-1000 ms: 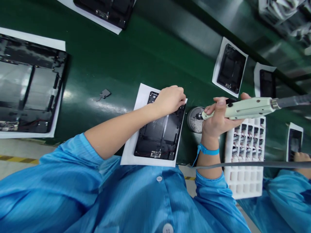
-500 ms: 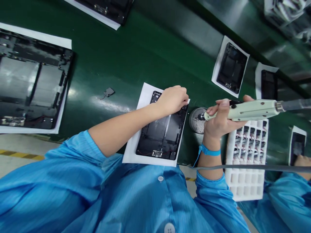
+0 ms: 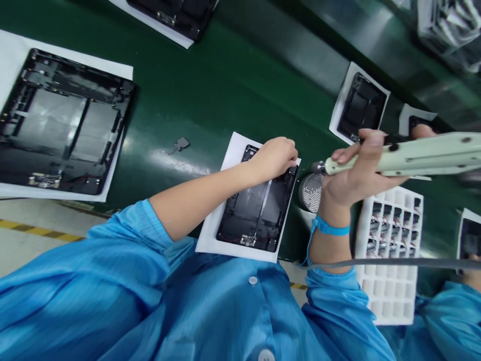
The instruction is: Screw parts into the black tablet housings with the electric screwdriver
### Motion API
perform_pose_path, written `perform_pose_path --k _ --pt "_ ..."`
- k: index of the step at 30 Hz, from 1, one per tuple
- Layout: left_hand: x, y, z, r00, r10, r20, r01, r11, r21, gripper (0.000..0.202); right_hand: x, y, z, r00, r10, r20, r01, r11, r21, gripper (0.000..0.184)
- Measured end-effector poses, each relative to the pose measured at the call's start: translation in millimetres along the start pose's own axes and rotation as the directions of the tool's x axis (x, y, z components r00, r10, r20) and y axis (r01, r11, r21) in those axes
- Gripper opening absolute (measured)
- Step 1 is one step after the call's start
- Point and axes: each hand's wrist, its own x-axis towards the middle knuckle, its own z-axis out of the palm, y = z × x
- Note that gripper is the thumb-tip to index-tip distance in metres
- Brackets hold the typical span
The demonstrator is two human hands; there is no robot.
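My left hand (image 3: 274,159) rests with curled fingers on the upper right corner of a black tablet housing (image 3: 255,210), which lies on a white paper sheet (image 3: 214,235). My right hand (image 3: 361,170) grips a pale green electric screwdriver (image 3: 413,161) by its body. Its bit points left, just past the top of a round metal mesh dish (image 3: 311,193). A blue wrist strap (image 3: 330,226) circles my right wrist. My right hand hides part of the dish.
The green conveyor belt (image 3: 188,100) carries several more black housings on paper, including a large one (image 3: 63,123). A small black part with a wire (image 3: 181,144) lies on the belt. A white foam tray (image 3: 387,260) holds rows of small parts. A co-worker's hand (image 3: 472,277) shows at the right edge.
The screwdriver has risen toward the camera, and its bit has moved off the mesh dish toward its upper edge. The whole scene has shifted right in view. My left hand stays on the housing.
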Motion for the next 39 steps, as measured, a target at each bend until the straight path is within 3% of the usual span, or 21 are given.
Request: perform_pose_path --k 8,13,21,29,32,34,37,39 --pt "0.1 1.7 -2.2 1.000 -0.016 0.011 0.017 0.999 -0.037 0.019 -29.2 23.7 -2.6 0.954 0.180 0.240 -0.152 0.980 -0.132 0.061" --pt "-1.6 1.8 -2.6 1.000 -0.015 0.016 0.016 0.999 -0.032 0.021 -32.3 16.4 7.1 0.990 0.097 0.102 -0.085 0.990 -0.113 0.053" --pt "-1.8 4.3 -6.7 0.999 -0.003 0.034 0.005 0.999 -0.033 0.027 -31.9 12.7 10.2 0.986 0.137 0.092 -0.129 0.987 -0.093 0.047" --pt "2.7 4.0 -10.6 0.998 -0.018 0.053 0.018 1.000 0.004 0.025 -45.7 21.3 20.7 0.990 0.141 0.022 -0.140 0.990 -0.030 0.063" --pt "-1.3 11.0 -29.0 0.999 -0.021 0.047 0.023 0.999 -0.039 0.018 -37.8 15.5 16.7 0.972 0.226 0.063 -0.227 0.974 0.009 0.065" --pt "-17.9 15.6 -52.1 0.999 -0.030 -0.023 0.029 0.998 -0.052 0.014 -28.6 5.4 3.2 0.959 0.279 0.050 -0.280 0.960 0.016 0.064" --pt "-70.0 19.7 -94.9 0.981 -0.136 -0.139 0.120 0.986 -0.114 0.016 -16.7 -14.3 -29.0 0.957 0.284 -0.056 -0.285 0.958 -0.019 0.065" --pt "-116.1 24.2 -119.1 0.939 -0.327 -0.104 0.289 0.918 -0.271 0.018 -13.0 -24.4 -49.8 0.951 0.269 -0.153 -0.285 0.953 -0.101 0.062"
